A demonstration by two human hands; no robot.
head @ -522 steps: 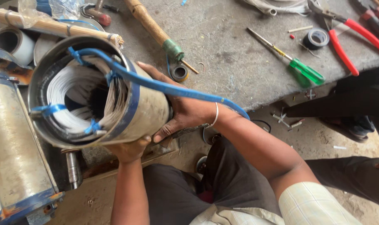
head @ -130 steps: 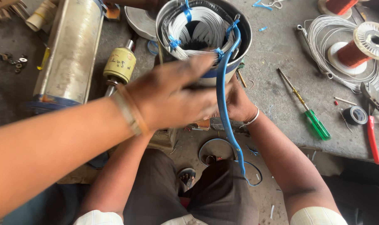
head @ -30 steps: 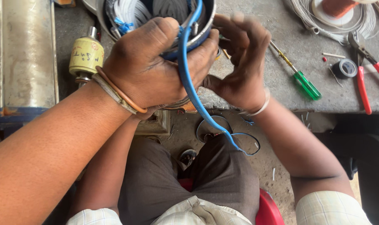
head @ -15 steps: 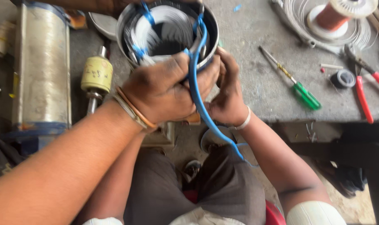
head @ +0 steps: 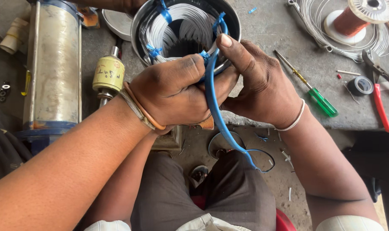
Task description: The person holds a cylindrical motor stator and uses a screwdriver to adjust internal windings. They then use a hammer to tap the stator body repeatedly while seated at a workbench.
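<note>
Both hands meet at the near rim of a round metal stator [head: 139, 30] on a grey bench [head: 280, 51]. The left hand [head: 173, 94] is clenched around a blue cord [head: 213, 107]; the right hand [head: 263, 85] pinches it beside a green screwdriver [head: 323, 102].

We see the stator [head: 184, 38] at the bench's [head: 280, 38] near edge, the cylinder [head: 53, 64] left of it, the screwdriver [head: 308, 85], tape [head: 359, 85] and pliers [head: 380, 96] right, and the spool [head: 357, 17] in the far right corner.
</note>
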